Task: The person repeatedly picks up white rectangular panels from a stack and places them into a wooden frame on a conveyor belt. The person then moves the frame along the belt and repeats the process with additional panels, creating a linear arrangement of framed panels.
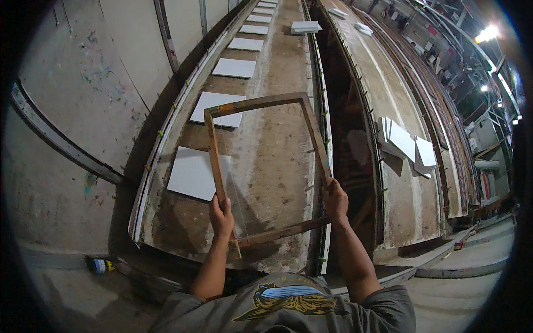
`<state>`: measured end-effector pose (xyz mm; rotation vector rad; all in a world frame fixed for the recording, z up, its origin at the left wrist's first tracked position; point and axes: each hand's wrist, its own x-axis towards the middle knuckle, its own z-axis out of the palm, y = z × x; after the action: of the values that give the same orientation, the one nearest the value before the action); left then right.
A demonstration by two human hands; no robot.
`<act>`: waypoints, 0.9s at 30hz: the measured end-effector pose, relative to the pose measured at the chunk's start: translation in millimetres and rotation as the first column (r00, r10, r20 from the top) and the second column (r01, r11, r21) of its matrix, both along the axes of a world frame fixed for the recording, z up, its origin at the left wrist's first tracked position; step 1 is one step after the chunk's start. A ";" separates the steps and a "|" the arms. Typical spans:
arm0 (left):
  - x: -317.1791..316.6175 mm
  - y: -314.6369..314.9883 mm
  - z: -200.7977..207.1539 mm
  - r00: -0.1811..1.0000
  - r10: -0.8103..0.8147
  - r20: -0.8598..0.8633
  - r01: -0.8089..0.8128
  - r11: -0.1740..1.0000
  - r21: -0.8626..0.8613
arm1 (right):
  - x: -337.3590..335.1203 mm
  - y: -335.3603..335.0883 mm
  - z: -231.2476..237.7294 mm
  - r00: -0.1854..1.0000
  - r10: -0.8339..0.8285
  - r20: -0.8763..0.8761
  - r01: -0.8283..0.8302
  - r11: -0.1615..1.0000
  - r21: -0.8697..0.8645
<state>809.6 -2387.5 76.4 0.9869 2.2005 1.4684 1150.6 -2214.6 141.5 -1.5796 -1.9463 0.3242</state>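
Observation:
My left hand (221, 218) and my right hand (336, 201) hold a rectangular wooden frame (258, 103) by its two long side bars. It is tilted and raised over the near end of a long, stained work table (286, 66). Thin lines show inside the frame; whether a clear mesh fills it I cannot tell. Its left bar crosses in front of the nearest white square sheet (189, 175). Behind that, a second white sheet (208, 108) is partly covered by the frame's far left corner. Fingers of both hands are wrapped round the wood.
Several more white sheets (234, 67) run in a row up the table's left side. A small white stack (305, 26) sits at its right edge. Across a dark gap, a second long table (408, 194) carries fanned white sheets (401, 139). A small container (99, 265) is at lower left.

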 end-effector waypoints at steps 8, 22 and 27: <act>27.7 -0.7 -9.0 0.998 0.064 0.022 -0.062 0.996 -0.061 | 21.0 15.8 2.9 0.998 0.055 0.017 -0.053 0.992 -0.116; 77.2 0.2 -11.5 0.981 0.126 -0.150 -0.141 0.986 -0.092 | 54.5 43.4 -16.9 0.997 0.063 -0.053 -0.071 0.984 -0.163; 103.7 10.7 -3.7 0.985 0.123 -0.119 -0.137 0.984 -0.112 | 75.3 61.1 -20.2 0.994 0.074 -0.079 -0.089 0.974 -0.206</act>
<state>913.4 -2376.8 72.7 0.9218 2.4439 1.3448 1225.8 -2153.4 121.3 -1.5963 -1.9780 0.6299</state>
